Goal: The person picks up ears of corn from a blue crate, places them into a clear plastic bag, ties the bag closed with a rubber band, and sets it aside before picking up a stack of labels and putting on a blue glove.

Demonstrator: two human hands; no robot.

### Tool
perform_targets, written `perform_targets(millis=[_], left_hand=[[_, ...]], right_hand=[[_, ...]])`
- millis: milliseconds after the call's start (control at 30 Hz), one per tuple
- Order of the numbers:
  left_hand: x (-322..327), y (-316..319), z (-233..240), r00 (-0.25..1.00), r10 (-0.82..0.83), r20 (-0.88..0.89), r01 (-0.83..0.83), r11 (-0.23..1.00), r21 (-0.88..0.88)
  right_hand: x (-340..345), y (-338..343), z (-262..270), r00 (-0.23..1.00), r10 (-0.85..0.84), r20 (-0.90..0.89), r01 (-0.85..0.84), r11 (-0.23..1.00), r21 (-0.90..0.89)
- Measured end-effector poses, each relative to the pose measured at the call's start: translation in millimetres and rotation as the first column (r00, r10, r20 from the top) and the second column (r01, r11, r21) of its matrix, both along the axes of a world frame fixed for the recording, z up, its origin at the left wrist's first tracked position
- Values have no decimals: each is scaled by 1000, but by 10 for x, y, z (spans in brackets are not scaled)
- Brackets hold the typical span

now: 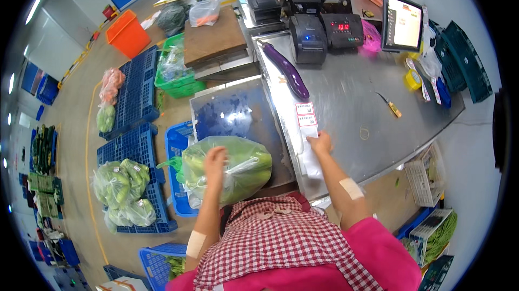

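My left hand is over a clear plastic bag of long green vegetables, its fingers slightly blurred; whether it grips the film cannot be told. The bag lies at the near edge of a metal weighing platform, partly over a blue crate. At the left edge of the steel table, my right hand has its fingers on a strip of white labels with red borders. Past the strip lies a long purple eggplant, below a black label printer.
A small curved knife lies on the steel table. Behind are a scale display and a lit screen. Yellow tape sits at the right. Blue pallets with bagged vegetables stand on the floor at the left.
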State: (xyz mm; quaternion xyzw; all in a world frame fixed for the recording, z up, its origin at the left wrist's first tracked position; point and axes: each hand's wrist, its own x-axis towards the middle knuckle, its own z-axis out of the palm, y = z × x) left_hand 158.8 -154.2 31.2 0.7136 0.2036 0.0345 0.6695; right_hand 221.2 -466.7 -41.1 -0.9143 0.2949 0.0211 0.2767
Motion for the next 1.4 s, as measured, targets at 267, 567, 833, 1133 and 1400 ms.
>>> perform_targets(millis=[267, 567, 833, 1133, 1400], left_hand=[[349, -1423, -210, 816, -523, -246, 317, 761, -567], [445, -1950, -261, 741, -653, -155, 547, 721, -424], [573, -2220, -342, 680, -702, -210, 614, 702, -360], [360, -2383, -659, 851, -490, -188, 525, 789, 319], [-416, -1330, -416, 681, -695, -232, 732, 652, 196]], right_hand=[[-543, 105, 450, 961, 65, 268, -249, 620, 744], [-138, -496, 1133, 355, 798, 487, -749, 555, -363], [196, -891, 821, 158, 919, 361, -904, 282, -322], [974, -1073, 558, 786, -26, 617, -280, 876, 393], [908, 1392, 51, 446, 769, 457, -833, 544, -103]])
